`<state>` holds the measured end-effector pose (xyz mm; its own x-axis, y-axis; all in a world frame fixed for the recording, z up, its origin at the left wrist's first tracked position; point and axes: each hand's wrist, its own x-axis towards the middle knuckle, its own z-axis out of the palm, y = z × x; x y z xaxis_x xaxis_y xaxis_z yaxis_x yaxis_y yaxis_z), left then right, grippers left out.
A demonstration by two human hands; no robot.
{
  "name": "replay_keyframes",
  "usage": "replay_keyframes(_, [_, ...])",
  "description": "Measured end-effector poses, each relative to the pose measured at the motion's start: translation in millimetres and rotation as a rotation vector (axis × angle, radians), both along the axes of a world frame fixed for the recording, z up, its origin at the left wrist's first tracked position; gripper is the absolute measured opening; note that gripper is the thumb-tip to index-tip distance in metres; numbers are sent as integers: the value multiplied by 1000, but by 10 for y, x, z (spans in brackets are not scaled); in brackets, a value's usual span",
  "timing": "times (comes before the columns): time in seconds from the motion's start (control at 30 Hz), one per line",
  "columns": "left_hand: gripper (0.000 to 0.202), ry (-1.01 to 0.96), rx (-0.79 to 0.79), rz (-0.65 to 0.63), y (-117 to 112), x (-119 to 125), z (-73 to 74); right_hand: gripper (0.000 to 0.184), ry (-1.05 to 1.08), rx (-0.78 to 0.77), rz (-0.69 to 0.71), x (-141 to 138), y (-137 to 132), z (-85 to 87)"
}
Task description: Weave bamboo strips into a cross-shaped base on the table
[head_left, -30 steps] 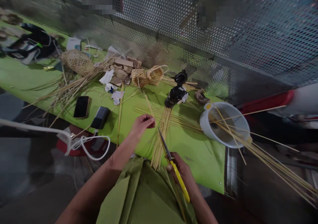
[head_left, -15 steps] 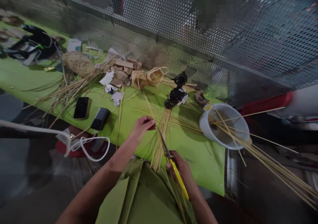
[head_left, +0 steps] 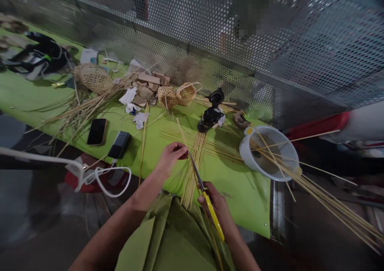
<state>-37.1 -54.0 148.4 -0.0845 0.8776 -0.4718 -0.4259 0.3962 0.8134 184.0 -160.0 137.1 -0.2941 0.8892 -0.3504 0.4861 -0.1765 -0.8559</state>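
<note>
My left hand [head_left: 174, 154] is closed in a pinch on a thin bamboo strip [head_left: 181, 131], whose upper end sticks out past the fingertips. In my right hand [head_left: 214, 199] is a knife with a long yellow handle [head_left: 215, 219]. Its narrow grey blade [head_left: 195, 169] points up and left, the tip close to my left fingertips. A strip also runs down below my right hand over the green apron [head_left: 174, 239]. Beneath the blade, a row of flat bamboo strips [head_left: 193, 163] lies on the table, crossed by other strips [head_left: 222, 153]. A black object [head_left: 209, 119] rests on their far end.
On the right stands a white bucket [head_left: 245, 153] with long strips jutting out. A phone [head_left: 97, 131] and a power bank [head_left: 120, 145] with a white cable lie left. Small woven baskets [head_left: 186, 94], a larger basket [head_left: 93, 78] and scraps line the back, before a perforated metal panel [head_left: 186, 27].
The whole view has shifted very slightly. Both hands, the knife and the strip keep almost the same positions.
</note>
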Motion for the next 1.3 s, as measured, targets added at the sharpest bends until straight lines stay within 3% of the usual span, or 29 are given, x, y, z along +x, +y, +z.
replay_keyframes(0.2, [44, 12, -9, 6, -8, 4, 16, 49, 1, -3, -27, -16, -4, -82])
replay_keyframes(0.43, [49, 44, -26, -78, 53, -79, 38, 43, -85, -17, -14, 12, 60, 87])
replay_keyframes(0.6, [50, 71, 8, -60, 126, -143, 4, 42, -122, -9, 7, 55, 43, 126])
replay_keyframes(0.93, [44, 77, 56, -91, 93, -137, -18, 44, -90, 34, 80, 99, 15, 20])
replay_keyframes(1.3, [40, 65, 43, -35, 70, -96, -57, 47, -34, -4, 1, 7, -37, -126])
